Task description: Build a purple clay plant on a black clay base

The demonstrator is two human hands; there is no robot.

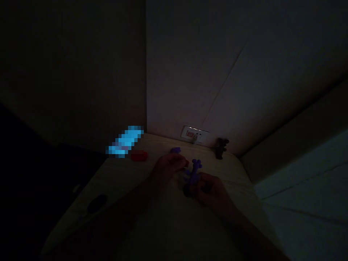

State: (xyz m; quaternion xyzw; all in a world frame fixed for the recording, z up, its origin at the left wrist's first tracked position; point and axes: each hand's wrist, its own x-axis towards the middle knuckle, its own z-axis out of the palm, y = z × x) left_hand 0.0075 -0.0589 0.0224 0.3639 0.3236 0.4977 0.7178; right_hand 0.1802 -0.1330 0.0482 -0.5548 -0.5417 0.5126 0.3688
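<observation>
The room was very dim, and from where I stood the pale wall (pixel 174 87) with its white socket plate (pixel 184 131) closed off the far side of a light, wood-grained surface (pixel 160 143). Over the middle of it, someone was bent to fine handwork: a knobbly purple figure with rounded lobes on top (pixel 194 173) stood upright between the two hands, and a small red piece (pixel 186 163) was just to its left. The step in hand looked like working on that figure with the red piece close by; I judged that the next move called for a steady hold and a light touch.

The right hand (pixel 210 190) came in from the near right, its fingers closed on the figure's lower part, beside a dark rounded lump (pixel 187 190). The left hand (pixel 169 165) reached in from the near left, palm turned inward, its fingers seemingly pinched on the red piece.

Just beyond lay a small purple lump (pixel 176 149); a flat red oval (pixel 139 156) and a glowing blue panel (pixel 126 141) were farther left, and a dark figure (pixel 221 148) stood far right.
</observation>
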